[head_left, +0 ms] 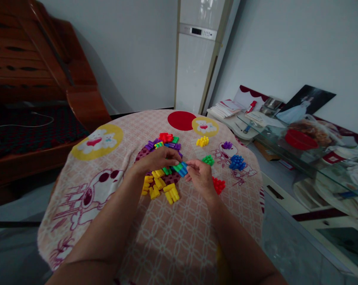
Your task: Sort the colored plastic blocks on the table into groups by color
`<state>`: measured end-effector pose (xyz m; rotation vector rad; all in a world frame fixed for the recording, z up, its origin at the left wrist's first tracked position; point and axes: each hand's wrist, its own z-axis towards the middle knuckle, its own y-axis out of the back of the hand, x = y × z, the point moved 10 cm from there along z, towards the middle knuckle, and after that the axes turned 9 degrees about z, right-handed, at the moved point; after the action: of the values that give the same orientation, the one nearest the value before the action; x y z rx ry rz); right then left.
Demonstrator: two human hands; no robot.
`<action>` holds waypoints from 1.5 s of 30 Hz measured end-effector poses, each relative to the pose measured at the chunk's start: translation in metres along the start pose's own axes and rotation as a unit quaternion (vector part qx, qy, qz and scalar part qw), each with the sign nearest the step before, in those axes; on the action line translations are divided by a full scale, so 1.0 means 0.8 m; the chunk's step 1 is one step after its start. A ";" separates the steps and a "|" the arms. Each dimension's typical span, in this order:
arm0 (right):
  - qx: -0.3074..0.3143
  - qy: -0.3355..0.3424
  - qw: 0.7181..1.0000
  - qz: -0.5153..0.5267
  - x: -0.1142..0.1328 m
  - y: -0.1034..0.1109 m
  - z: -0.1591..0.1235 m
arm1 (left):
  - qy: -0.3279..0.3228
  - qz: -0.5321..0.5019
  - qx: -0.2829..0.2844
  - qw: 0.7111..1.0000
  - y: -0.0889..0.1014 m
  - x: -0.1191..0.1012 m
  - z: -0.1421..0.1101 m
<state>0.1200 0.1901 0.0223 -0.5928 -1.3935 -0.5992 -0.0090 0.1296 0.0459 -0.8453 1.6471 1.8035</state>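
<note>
Plastic toy building blocks in several colours lie on the round table. My right hand (200, 174) pinches the near side of a small group of blue and green toy blocks (180, 168), held just right of the loose pile. My left hand (162, 159) reaches over the pile, its curled fingertips against the far left end of the same blocks. Its fingers partly hide the blocks beneath. Loose yellow blocks (172, 193) lie below the left hand, with purple blocks (173, 146) and red blocks (166, 137) behind it.
Separate colour groups stand to the right: yellow (202, 141), green (208, 160), purple (227, 145), blue (237, 162) and red (218, 185). A patterned cloth (173, 229) covers the table. A wooden bench (84, 95) is at left, a cluttered glass-topped cabinet (288, 148) at right.
</note>
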 end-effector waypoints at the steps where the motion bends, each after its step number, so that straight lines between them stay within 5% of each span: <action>1: 0.011 -0.003 1.000 -0.009 0.000 -0.001 0.000 | 0.000 -0.019 0.004 1.000 -0.001 -0.003 0.000; 9: 0.045 0.010 0.994 -0.103 0.028 0.016 -0.003 | 0.019 -0.071 -0.036 0.997 0.018 0.004 -0.006; 16: -0.130 0.108 0.962 -0.213 0.075 0.145 0.005 | 0.050 0.106 -0.010 0.993 0.009 0.026 0.000; 21: -0.259 0.166 0.884 -0.352 0.089 0.250 -0.014 | 0.115 0.119 -0.178 0.970 0.056 0.042 -0.012; 25: -0.289 0.180 0.844 -0.415 0.075 0.293 -0.029 | 0.211 0.064 -0.285 0.933 0.090 0.078 -0.043; 32: -0.296 0.173 0.836 -0.429 0.046 0.308 -0.033 | 0.258 -0.103 -0.451 0.848 0.121 0.138 -0.098; 40: -0.271 0.174 0.840 -0.437 0.035 0.304 -0.021 | 0.298 -0.155 -0.468 0.817 0.117 0.167 -0.116; 45: -0.312 0.181 0.806 -0.469 0.060 0.287 -0.036 | 0.302 -0.156 -0.472 0.814 0.115 0.167 -0.117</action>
<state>0.3044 0.3332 0.0607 -0.2140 -1.0295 -1.9212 -0.1572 0.0254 -0.0009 -2.1547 0.6810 2.1966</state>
